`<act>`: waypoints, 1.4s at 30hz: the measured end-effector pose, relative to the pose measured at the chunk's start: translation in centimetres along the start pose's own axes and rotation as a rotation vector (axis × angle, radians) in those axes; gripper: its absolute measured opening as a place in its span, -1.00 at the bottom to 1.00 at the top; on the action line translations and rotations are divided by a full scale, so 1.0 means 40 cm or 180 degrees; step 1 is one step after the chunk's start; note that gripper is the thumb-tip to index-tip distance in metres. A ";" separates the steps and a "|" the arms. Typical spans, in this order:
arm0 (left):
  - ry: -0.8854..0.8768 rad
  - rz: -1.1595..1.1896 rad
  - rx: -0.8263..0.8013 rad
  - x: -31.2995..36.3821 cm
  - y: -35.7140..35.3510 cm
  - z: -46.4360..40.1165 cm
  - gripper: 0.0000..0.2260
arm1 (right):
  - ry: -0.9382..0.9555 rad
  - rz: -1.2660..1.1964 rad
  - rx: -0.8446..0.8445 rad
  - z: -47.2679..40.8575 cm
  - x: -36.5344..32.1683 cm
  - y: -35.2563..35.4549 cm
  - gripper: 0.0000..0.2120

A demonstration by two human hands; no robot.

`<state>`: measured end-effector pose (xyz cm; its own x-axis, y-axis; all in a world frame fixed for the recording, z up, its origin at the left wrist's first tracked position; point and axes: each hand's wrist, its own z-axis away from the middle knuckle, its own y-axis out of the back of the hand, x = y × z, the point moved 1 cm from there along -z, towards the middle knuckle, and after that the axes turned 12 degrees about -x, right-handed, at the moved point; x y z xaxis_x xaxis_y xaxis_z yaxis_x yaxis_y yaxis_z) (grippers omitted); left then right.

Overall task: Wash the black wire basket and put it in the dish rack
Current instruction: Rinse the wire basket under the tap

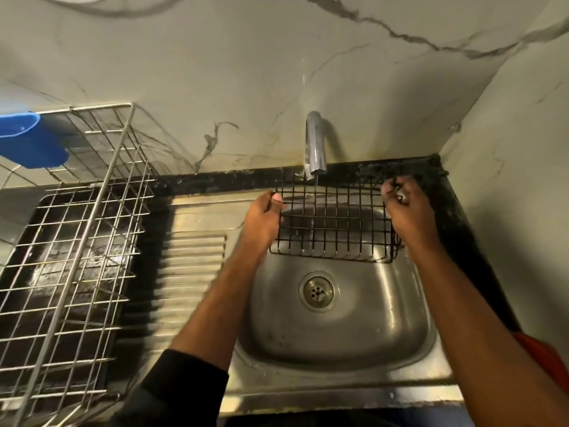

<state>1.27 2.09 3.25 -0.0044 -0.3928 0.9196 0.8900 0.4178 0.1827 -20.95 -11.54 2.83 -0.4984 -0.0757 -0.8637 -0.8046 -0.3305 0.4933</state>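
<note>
- Black wire basket [334, 220] held over steel sink [400, 334], under tap [314, 143], water running thru.
- L hand [264, 217] grips left edge; R hand [406, 211] pinches right rim.
- Dish rack [70, 241] well left, past drainboard [191, 272].

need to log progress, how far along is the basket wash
Midway, in the rinse. Done: the tap is running and the basket is under the stream, above the sink. In hand: the left hand grips its left edge and the right hand its right edge. Left: finish washing, then move it left into the rack, which does not hold it yet.
</note>
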 end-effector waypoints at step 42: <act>0.0495 -0.0450 0.0246 0.014 -0.068 -0.022 -0.20 | 0.0271 0.0188 -0.0027 -0.010 0.004 -0.008 -0.68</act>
<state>-0.74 0.01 2.97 -0.0510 -0.5709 0.8194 0.8478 0.4089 0.3377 -20.63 -11.81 2.50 -0.5155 -0.1748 -0.8389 -0.7717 -0.3310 0.5431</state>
